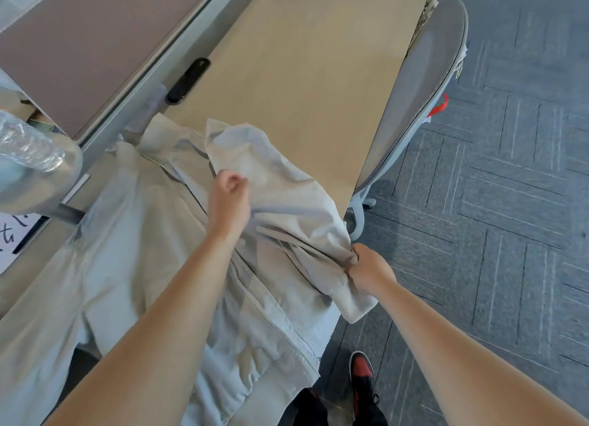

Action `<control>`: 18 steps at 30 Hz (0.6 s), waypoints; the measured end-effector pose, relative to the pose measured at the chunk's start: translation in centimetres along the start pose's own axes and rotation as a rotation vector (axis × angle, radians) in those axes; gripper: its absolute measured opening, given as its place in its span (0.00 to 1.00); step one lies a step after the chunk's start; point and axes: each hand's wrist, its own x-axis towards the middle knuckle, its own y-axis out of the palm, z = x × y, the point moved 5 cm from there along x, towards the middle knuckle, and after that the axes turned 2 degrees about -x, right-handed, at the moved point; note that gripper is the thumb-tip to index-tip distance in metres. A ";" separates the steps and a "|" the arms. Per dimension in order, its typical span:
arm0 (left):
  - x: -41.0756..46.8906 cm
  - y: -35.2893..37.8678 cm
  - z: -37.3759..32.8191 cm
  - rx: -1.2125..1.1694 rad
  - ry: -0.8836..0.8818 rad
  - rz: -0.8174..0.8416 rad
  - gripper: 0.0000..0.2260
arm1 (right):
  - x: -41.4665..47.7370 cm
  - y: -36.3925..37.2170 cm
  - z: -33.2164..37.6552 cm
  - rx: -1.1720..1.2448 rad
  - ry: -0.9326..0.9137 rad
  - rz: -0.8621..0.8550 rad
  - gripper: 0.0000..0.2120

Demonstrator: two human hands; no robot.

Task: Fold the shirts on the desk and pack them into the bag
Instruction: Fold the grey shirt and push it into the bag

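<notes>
A pale grey zip-front shirt [153, 266] lies spread over the near end of the wooden desk [296, 84], its hem hanging off the front edge. One sleeve [287, 186] is folded up across the body. My left hand [228, 199] pinches that sleeve's fabric near its upper part. My right hand [369, 268] grips the bunched cuff end of the sleeve at the desk's right edge. No bag is in view.
A grey office chair [424, 84] stands against the desk's right side. A black oblong device [188, 81] lies by the grey partition [105, 59] at the back. Clear plastic wrap [28, 145] sits at the left. Blue carpet [510, 202] and my red-black shoe [363, 378] lie below.
</notes>
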 end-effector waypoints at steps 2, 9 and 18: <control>-0.9 3.1 -2.3 -0.069 0.061 0.253 0.07 | 0.2 0.2 -0.1 -0.014 -0.045 -0.001 0.06; -0.5 10.6 -0.7 0.089 -0.126 0.603 0.22 | 0.3 -0.7 -0.4 0.021 0.009 -0.245 0.27; 0.9 9.1 4.1 -0.218 -0.288 0.437 0.30 | 2.0 1.6 3.6 0.404 -0.049 -0.025 0.22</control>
